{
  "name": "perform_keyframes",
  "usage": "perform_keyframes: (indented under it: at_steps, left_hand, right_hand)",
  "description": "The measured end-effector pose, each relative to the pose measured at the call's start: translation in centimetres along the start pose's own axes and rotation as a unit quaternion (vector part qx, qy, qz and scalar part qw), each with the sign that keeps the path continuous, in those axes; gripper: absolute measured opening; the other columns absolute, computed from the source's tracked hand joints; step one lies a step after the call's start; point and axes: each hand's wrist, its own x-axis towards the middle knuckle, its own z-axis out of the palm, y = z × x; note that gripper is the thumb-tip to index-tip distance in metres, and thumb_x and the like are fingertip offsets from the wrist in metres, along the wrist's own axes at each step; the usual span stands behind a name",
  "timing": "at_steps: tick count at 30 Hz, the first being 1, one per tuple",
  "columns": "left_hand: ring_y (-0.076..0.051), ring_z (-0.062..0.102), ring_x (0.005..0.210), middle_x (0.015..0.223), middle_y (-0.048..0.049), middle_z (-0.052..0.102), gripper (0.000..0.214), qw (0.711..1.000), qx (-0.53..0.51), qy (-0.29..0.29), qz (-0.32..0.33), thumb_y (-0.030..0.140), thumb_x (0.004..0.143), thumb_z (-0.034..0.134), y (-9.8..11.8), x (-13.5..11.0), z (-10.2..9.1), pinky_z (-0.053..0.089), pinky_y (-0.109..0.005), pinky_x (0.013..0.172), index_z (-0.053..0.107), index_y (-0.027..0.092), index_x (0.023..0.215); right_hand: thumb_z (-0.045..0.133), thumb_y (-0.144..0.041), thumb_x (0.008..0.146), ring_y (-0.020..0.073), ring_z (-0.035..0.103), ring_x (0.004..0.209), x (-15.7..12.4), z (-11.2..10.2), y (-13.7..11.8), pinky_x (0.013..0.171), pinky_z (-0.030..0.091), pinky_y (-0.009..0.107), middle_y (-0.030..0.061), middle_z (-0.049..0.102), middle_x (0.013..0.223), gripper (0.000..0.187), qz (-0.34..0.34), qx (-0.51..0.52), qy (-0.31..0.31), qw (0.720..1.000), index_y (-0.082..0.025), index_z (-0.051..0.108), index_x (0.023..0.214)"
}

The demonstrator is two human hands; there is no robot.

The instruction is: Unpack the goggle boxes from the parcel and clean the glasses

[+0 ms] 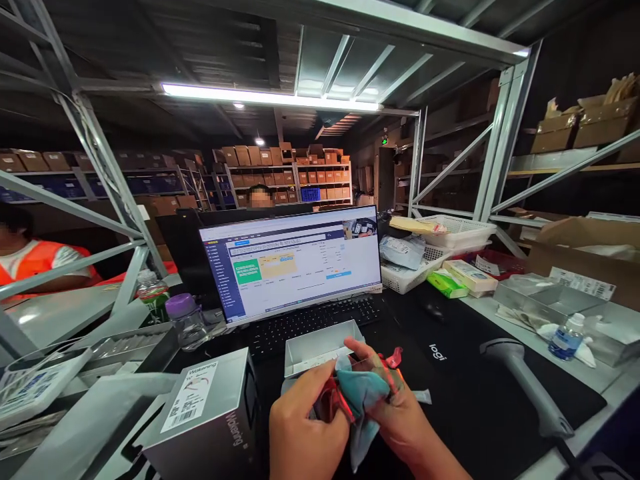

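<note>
Both my hands are closed on a small red-framed item (393, 361) wrapped in a blue-green cloth (361, 395), low in the middle of the view. My left hand (305, 427) grips it from the left, fingers curled. My right hand (395, 407) holds the right side, thumb on top. Just behind them sits a small open grey box (320, 343), in front of a black keyboard (310, 323) and a lit monitor (293, 261).
A grey Wokering carton (210, 413) stands at the left, a handheld scanner (525, 380) on the black desk mat at the right. White baskets (450, 240), bottles (187, 320), metal shelf posts and a person in an orange vest (30, 263) surround the desk.
</note>
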Motion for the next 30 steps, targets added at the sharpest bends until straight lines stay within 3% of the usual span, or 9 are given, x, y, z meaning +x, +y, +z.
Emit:
perform_keyframes:
  at_steps: [2,4,7,11,17,20,23,27,30]
  left_hand:
    - [-0.013,0.075,0.072,0.088,0.0025,0.079,0.032,1.000,-0.012,-0.014,-0.011,0.011,0.075,0.061,0.1,0.0,0.1,0.059,-0.014,0.066,0.073,0.024,0.102]
    - [-0.013,0.075,0.073,0.088,0.0028,0.079,0.029,1.000,-0.015,-0.007,-0.017,0.013,0.075,0.063,0.0,-0.1,0.2,0.059,-0.014,0.069,0.074,0.023,0.100]
    - [-0.013,0.076,0.077,0.091,0.0027,0.079,0.030,1.000,-0.014,-0.009,-0.021,0.013,0.075,0.063,-0.1,-0.2,0.1,0.059,-0.014,0.073,0.075,0.023,0.101]
    - [-0.012,0.075,0.077,0.092,0.0040,0.079,0.032,0.999,-0.014,-0.038,-0.029,0.013,0.077,0.064,-0.4,-0.5,0.0,0.058,-0.012,0.071,0.073,0.025,0.105]
    - [-0.010,0.075,0.075,0.092,0.0059,0.078,0.032,0.999,-0.005,-0.028,-0.015,0.014,0.078,0.064,-0.5,-0.6,-0.1,0.057,-0.011,0.071,0.072,0.026,0.106]
    - [-0.009,0.074,0.072,0.089,0.0066,0.078,0.029,0.999,-0.001,-0.029,-0.016,0.015,0.080,0.064,-0.6,-0.6,-0.2,0.057,-0.010,0.069,0.072,0.026,0.105]
    - [-0.010,0.074,0.072,0.091,0.0059,0.078,0.029,0.999,0.014,-0.031,-0.008,0.016,0.079,0.065,-0.7,-0.5,-0.3,0.057,-0.010,0.070,0.071,0.025,0.106]
    - [-0.012,0.075,0.074,0.093,0.0044,0.078,0.030,0.999,0.037,-0.023,0.008,0.016,0.080,0.063,-0.3,-0.5,-0.2,0.060,-0.015,0.074,0.071,0.025,0.107]
    - [-0.014,0.075,0.079,0.096,0.0028,0.078,0.030,0.999,0.044,-0.022,0.018,0.014,0.082,0.061,0.0,-0.6,0.0,0.061,-0.019,0.078,0.071,0.024,0.108]
  right_hand:
    - [0.082,-0.058,0.074,0.0354,0.050,0.136,-0.1,0.0,0.0,0.109,0.042,0.047,0.0113,0.052,0.151,0.059,0.004,0.024,-0.009,1.000,-0.030,0.072,0.125]
    - [0.082,-0.054,0.075,0.0352,0.051,0.135,-0.1,0.1,-0.2,0.108,0.043,0.047,0.0128,0.058,0.145,0.050,-0.002,0.031,-0.013,0.999,-0.029,0.076,0.117]
    - [0.080,-0.056,0.077,0.0330,0.065,0.117,0.2,0.4,-0.6,0.109,0.042,0.049,0.0118,0.072,0.124,0.037,-0.040,-0.018,-0.004,0.999,-0.028,0.082,0.101]
    - [0.074,-0.061,0.081,0.0261,0.072,0.093,0.6,0.5,-1.3,0.122,0.024,0.049,0.0045,0.080,0.093,0.033,-0.095,-0.124,-0.003,0.988,-0.031,0.083,0.093]
    - [0.076,-0.056,0.082,0.0196,0.069,0.075,0.8,1.5,-2.1,0.114,0.035,0.045,-0.0004,0.076,0.078,0.027,-0.127,-0.145,0.029,0.981,-0.031,0.081,0.085]
    - [0.077,-0.052,0.082,0.0173,0.064,0.069,0.8,2.6,-2.2,0.091,0.050,0.035,0.0001,0.072,0.071,0.025,-0.129,-0.102,0.054,0.985,-0.027,0.080,0.080]
    - [0.081,-0.050,0.078,0.0166,0.060,0.070,0.8,3.4,-2.0,0.069,0.051,0.027,0.0020,0.068,0.072,0.026,-0.099,-0.007,0.089,0.991,-0.024,0.078,0.075]
    - [0.091,-0.043,0.066,0.0156,0.060,0.075,0.6,3.5,-1.7,0.071,0.051,0.026,0.0019,0.067,0.079,0.030,-0.030,0.124,0.118,0.985,-0.020,0.077,0.079]
    - [0.092,-0.038,0.065,0.0168,0.064,0.076,0.5,3.4,-1.7,0.072,0.053,0.027,0.0027,0.070,0.084,0.030,0.039,0.203,0.143,0.968,-0.019,0.075,0.082]
